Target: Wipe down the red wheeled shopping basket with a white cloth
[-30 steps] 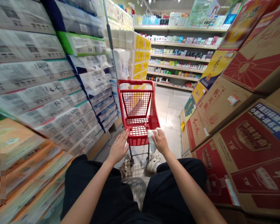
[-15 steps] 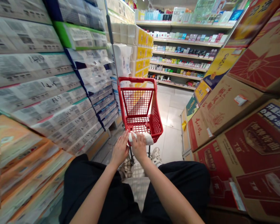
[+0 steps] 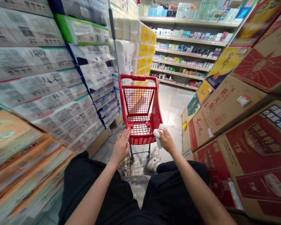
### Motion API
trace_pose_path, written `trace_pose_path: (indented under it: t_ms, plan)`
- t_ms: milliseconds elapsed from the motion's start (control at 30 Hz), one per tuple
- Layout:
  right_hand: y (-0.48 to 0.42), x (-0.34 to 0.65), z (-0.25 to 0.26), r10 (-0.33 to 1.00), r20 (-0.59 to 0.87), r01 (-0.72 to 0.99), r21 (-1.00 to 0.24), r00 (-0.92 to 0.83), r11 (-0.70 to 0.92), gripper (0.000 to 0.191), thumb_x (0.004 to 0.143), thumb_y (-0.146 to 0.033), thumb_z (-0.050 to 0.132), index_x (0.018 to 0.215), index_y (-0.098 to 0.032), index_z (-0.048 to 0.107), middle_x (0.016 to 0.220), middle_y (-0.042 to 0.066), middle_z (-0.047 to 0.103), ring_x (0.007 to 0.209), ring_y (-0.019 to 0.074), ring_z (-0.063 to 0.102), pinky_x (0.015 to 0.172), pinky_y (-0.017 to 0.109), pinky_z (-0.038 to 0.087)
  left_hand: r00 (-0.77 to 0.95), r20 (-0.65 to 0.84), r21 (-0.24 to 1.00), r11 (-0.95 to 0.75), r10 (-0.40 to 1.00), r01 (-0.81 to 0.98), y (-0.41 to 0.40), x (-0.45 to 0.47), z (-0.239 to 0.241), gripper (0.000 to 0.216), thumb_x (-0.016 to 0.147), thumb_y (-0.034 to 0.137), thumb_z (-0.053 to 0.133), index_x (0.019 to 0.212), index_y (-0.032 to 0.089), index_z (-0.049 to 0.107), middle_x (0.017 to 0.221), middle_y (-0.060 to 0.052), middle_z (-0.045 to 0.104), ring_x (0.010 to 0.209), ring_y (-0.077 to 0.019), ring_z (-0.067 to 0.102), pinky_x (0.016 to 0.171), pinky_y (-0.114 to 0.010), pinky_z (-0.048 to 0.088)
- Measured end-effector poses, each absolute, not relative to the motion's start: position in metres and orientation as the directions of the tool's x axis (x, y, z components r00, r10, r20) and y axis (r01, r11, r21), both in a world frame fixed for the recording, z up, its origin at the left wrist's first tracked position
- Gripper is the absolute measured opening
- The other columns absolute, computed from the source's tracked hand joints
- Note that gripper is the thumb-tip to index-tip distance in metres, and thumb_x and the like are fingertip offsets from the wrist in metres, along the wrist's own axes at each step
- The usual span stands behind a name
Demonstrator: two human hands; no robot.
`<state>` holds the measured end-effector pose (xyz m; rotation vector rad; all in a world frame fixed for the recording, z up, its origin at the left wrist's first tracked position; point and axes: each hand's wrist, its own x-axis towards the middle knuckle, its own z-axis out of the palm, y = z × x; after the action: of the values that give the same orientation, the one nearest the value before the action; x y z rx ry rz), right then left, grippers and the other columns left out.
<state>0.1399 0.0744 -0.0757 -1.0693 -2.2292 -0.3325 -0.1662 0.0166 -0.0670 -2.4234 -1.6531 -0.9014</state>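
A small red plastic shopping cart (image 3: 142, 139) stands between my feet, its mesh basket facing me and a grey pole rising from its left side. My left hand (image 3: 122, 144) lies against the basket's near left corner, fingers stretched out and nothing visible in them; the thumb is partly hidden. At the near right corner, my right hand (image 3: 166, 140) is closed on a bunched white cloth (image 3: 158, 133), pressed against the rim. Through the mesh floor of the basket, pale tiles show.
Stacked wrapped packs (image 3: 51, 81) rise on the left, with orange packs (image 3: 21, 134) nearer me. Red and brown cartons (image 3: 250, 147) crowd the right. Yellow-and-white packs (image 3: 144, 50) stand behind the cart. Shelves of small boxes (image 3: 184, 39) cross the far end; floor tiles (image 3: 174, 106) run between.
My right hand has moved with the white cloth from the middle of the basket's near rim to its right corner. My left hand stays at the left corner.
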Motion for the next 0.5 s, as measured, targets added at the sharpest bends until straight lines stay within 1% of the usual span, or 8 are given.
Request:
trace_pose_path:
  t_ms: [67, 133, 233, 367, 433, 500]
  plan:
    - [0.064, 0.114, -0.079, 0.648, 0.7, 0.831, -0.141, -0.301, 0.539, 0.036, 0.095, -0.017, 0.041, 0.13, -0.013, 0.053, 0.12, 0.018, 0.055, 0.119, 0.03, 0.049, 0.108, 0.057, 0.041, 0.239, 0.513, 0.272, -0.421, 0.824, 0.865, 0.017, -0.165, -0.068, 0.077, 0.087, 0.004, 0.037, 0.157, 0.022, 0.013, 0.161, -0.006, 0.029, 0.149, -0.022, 0.025, 0.12, -0.046, 0.03]
    - [0.052, 0.079, -0.084, 0.686, 0.705, 0.862, -0.225, -0.178, 0.454, 0.039, 0.094, -0.015, 0.042, 0.132, -0.015, 0.052, 0.123, 0.018, 0.054, 0.121, 0.0314, 0.047, 0.108, 0.06, 0.038, 0.229, 0.525, 0.295, -0.427, 0.82, 0.855, 0.017, -0.163, -0.07, 0.077, 0.087, 0.003, 0.037, 0.157, 0.022, 0.011, 0.161, -0.006, 0.029, 0.149, -0.0222, 0.024, 0.12, -0.047, 0.031]
    - [0.04, 0.02, -0.089, 0.738, 0.653, 0.857, -0.271, -0.17, 0.437, 0.044, 0.093, -0.014, 0.042, 0.136, -0.018, 0.051, 0.126, 0.018, 0.053, 0.122, 0.0336, 0.045, 0.107, 0.062, 0.036, 0.225, 0.534, 0.319, -0.441, 0.815, 0.839, 0.016, -0.161, -0.072, 0.079, 0.087, 0.003, 0.037, 0.158, 0.023, 0.009, 0.162, -0.006, 0.027, 0.15, -0.0223, 0.023, 0.119, -0.047, 0.033]
    - [0.038, -0.036, -0.088, 0.765, 0.629, 0.871, -0.288, -0.142, 0.399, 0.042, 0.094, -0.017, 0.043, 0.135, -0.019, 0.053, 0.123, 0.019, 0.056, 0.117, 0.0344, 0.047, 0.105, 0.061, 0.037, 0.222, 0.514, 0.31, -0.421, 0.829, 0.853, 0.015, -0.162, -0.072, 0.076, 0.089, 0.006, 0.037, 0.158, 0.021, 0.009, 0.161, -0.007, 0.027, 0.15, -0.0234, 0.023, 0.12, -0.047, 0.032]
    - [0.039, -0.041, -0.086, 0.757, 0.629, 0.867, -0.266, -0.175, 0.422, 0.043, 0.094, -0.018, 0.044, 0.136, -0.02, 0.053, 0.123, 0.018, 0.057, 0.115, 0.0335, 0.048, 0.104, 0.059, 0.038, 0.223, 0.493, 0.302, -0.406, 0.841, 0.863, 0.014, -0.163, -0.069, 0.072, 0.091, 0.009, 0.035, 0.158, 0.02, 0.01, 0.161, -0.007, 0.027, 0.15, -0.0234, 0.023, 0.12, -0.047, 0.031]
    - [0.039, -0.029, -0.085, 0.724, 0.638, 0.848, -0.204, -0.263, 0.488, 0.043, 0.094, -0.018, 0.045, 0.136, -0.02, 0.052, 0.124, 0.017, 0.058, 0.114, 0.0315, 0.049, 0.104, 0.055, 0.04, 0.231, 0.479, 0.29, -0.402, 0.847, 0.869, 0.012, -0.163, -0.066, 0.066, 0.095, 0.014, 0.034, 0.158, 0.021, 0.013, 0.162, -0.007, 0.026, 0.15, -0.0234, 0.024, 0.12, -0.046, 0.031]
